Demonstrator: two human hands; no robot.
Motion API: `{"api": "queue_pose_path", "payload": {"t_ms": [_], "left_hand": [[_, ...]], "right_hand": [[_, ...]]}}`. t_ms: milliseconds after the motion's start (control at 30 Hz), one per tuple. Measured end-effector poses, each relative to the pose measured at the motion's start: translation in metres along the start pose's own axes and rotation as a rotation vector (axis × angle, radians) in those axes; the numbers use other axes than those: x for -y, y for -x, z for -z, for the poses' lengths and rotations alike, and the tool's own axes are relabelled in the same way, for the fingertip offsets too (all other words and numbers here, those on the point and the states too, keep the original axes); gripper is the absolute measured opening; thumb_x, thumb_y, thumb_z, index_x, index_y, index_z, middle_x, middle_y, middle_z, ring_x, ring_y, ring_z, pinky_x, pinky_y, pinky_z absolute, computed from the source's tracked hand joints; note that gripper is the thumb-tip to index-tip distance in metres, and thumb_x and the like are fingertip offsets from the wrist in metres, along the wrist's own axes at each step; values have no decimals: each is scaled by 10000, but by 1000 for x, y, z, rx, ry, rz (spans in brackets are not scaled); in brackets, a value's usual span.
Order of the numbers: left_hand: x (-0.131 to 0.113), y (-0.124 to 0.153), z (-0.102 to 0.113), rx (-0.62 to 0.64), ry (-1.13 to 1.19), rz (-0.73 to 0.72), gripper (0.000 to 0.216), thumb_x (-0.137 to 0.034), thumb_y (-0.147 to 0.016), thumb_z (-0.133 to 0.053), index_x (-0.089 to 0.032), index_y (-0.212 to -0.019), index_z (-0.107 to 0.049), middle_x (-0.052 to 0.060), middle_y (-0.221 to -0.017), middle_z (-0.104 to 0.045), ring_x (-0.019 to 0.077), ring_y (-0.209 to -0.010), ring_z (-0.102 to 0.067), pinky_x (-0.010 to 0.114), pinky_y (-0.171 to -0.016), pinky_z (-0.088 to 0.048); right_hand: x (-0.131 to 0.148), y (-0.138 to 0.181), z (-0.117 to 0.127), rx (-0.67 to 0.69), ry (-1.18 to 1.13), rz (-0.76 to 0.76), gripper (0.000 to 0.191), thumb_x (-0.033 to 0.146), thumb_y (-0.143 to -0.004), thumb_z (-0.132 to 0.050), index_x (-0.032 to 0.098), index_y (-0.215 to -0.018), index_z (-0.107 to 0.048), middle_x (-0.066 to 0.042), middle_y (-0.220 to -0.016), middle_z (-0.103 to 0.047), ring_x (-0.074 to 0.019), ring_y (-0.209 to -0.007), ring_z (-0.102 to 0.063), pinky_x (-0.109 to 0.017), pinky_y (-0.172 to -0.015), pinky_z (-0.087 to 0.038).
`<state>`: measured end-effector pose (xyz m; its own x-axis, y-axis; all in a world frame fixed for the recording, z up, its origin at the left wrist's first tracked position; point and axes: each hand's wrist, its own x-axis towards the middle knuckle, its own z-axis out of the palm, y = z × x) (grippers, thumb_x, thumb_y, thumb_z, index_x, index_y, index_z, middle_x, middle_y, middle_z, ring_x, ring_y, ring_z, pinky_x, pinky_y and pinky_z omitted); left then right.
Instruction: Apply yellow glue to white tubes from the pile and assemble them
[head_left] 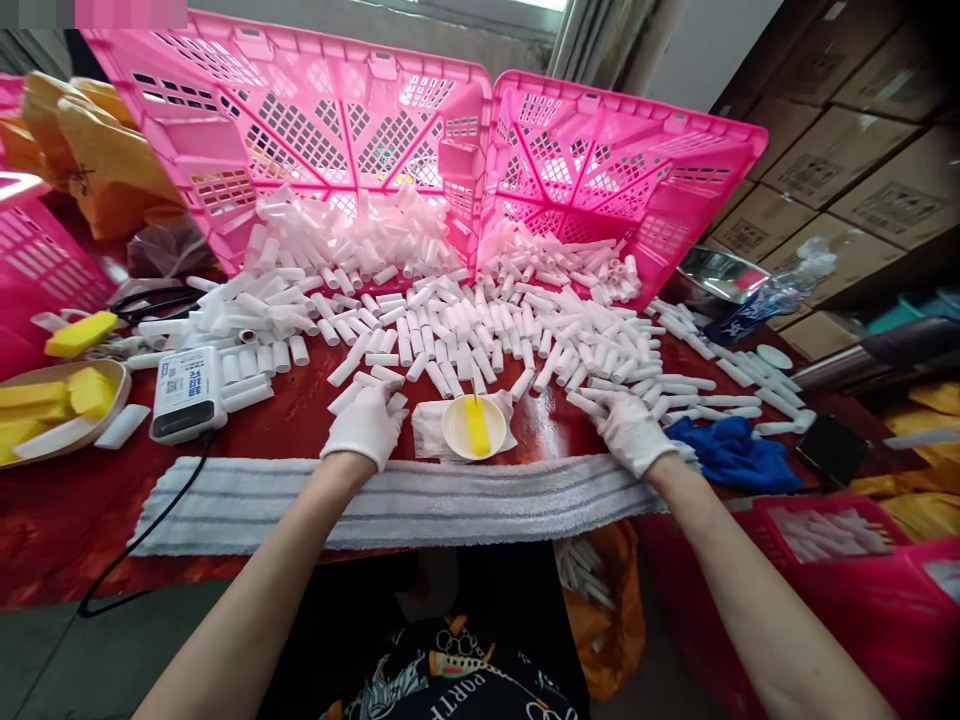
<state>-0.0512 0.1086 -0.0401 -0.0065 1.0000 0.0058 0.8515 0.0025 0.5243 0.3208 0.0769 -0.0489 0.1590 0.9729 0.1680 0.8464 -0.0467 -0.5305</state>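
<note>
Both my hands wear white gloves. My left hand (366,424) rests on the red table with its fingers curled around a short white tube (375,381) at the near edge of the pile. My right hand (628,430) lies with fingers bent over a longer white tube (586,403) on the right. Between them a small white bowl (474,427) holding a yellow sponge strip sits on a folded white cloth. Several white plastic tubes (450,330) are spread across the table behind.
Two pink crates (315,120) lie tipped on their sides at the back. A striped towel (390,505) lines the near edge. A white device (187,393) with a black cable, a tray of yellow sponges (52,405), a blue cloth (731,452) and cardboard boxes (847,150) surround.
</note>
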Motion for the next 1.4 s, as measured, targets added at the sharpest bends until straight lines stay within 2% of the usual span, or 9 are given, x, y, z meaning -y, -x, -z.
{"api": "queue_pose_path", "payload": {"t_ms": [167, 267, 500, 667, 800, 933, 1100, 1267, 1400], "left_hand": [[-8, 11, -17, 24, 750, 72, 391, -416, -739, -536, -167, -1041, -526, 22, -771, -598, 135, -596, -574, 269, -594, -461], [-16, 17, -32, 114, 967, 144, 396, -433, -677, -609, -154, -942, -516, 7, -702, -601, 122, -556, -574, 231, -525, -441], [-11, 23, -35, 124, 603, 38, 358, -389, -693, -611, -194, -993, -588, 34, -935, -666, 166, -824, -624, 288, -772, -487], [-13, 27, -24, 151, 357, -51, 340, -326, -714, -587, -182, -1021, -619, 52, -1032, -650, 193, -966, -591, 309, -920, -429], [-10, 27, -25, 129, 352, -70, 349, -321, -726, -575, -176, -1042, -612, 58, -1052, -642, 193, -986, -582, 301, -927, -423], [-6, 25, -28, 175, 449, -13, 364, -371, -738, -561, -187, -1049, -602, 46, -1007, -657, 184, -914, -609, 299, -860, -466], [-7, 25, -29, 157, 434, 4, 372, -395, -749, -547, -193, -1057, -599, 48, -1004, -658, 186, -910, -610, 302, -849, -470], [-9, 26, -28, 174, 424, 15, 382, -395, -755, -537, -192, -1075, -588, 53, -1011, -656, 188, -898, -613, 307, -836, -477], [-8, 26, -28, 167, 414, -3, 374, -384, -752, -540, -193, -1070, -591, 52, -1023, -654, 188, -927, -607, 306, -863, -464]], "right_hand": [[51, 28, -23, 227, -501, -31, 445, 454, -774, -555, 178, -1122, -581, -63, -1001, -663, -180, -829, -623, -275, -720, -504], [82, 26, -44, 352, -737, 32, 452, 448, -794, -544, 197, -1170, -565, -59, -1135, -614, -205, -978, -594, -307, -802, -503], [91, 20, -77, 203, -563, 181, 289, 378, -794, -565, 211, -1011, -658, -51, -1059, -641, -216, -1088, -539, -368, -992, -397], [79, 24, -80, 151, -572, 223, 310, 381, -789, -573, 212, -1043, -624, -46, -1064, -630, -200, -1065, -553, -361, -980, -410], [76, 26, -80, 239, -561, 172, 321, 396, -825, -524, 220, -1083, -603, -45, -1099, -622, -187, -1041, -565, -311, -924, -447], [76, 33, -78, 182, -444, 191, 287, 407, -793, -561, 194, -962, -652, -53, -953, -656, -199, -889, -611, -328, -844, -485], [85, 39, -75, 161, -447, 206, 373, 372, -790, -567, 195, -1118, -593, -66, -1058, -639, -204, -975, -594, -338, -898, -467], [85, 46, -73, 95, -375, 257, 218, 341, -790, -559, 201, -918, -667, -59, -874, -642, -169, -797, -612, -311, -773, -505], [81, 49, -72, 96, -361, 277, 301, 320, -769, -588, 190, -1036, -634, -74, -970, -633, -184, -885, -605, -324, -829, -487]]}}
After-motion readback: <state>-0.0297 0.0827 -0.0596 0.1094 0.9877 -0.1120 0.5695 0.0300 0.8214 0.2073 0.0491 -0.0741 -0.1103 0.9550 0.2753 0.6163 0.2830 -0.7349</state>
